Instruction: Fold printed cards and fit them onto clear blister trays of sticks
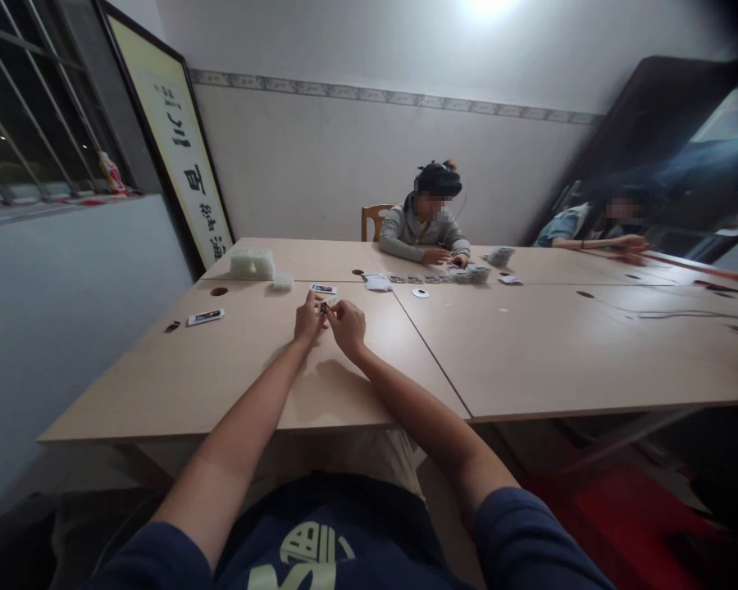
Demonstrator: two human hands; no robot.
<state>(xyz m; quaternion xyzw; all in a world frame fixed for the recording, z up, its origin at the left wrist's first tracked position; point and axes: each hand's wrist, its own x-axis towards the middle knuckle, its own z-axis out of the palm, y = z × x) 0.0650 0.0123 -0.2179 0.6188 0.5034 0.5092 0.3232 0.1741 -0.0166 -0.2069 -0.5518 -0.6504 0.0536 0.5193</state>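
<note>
Head view: hands [348, 326] over pale table [178, 385] beside wall [98, 303].

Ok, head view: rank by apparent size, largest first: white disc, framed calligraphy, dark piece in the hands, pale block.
1. Framed calligraphy
2. Pale block
3. White disc
4. Dark piece, judged by its visible part

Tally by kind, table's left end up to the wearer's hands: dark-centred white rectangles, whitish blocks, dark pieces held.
Dark-centred white rectangles: 2
Whitish blocks, one large, one small: 2
Dark held piece: 1
Total: 5
</note>
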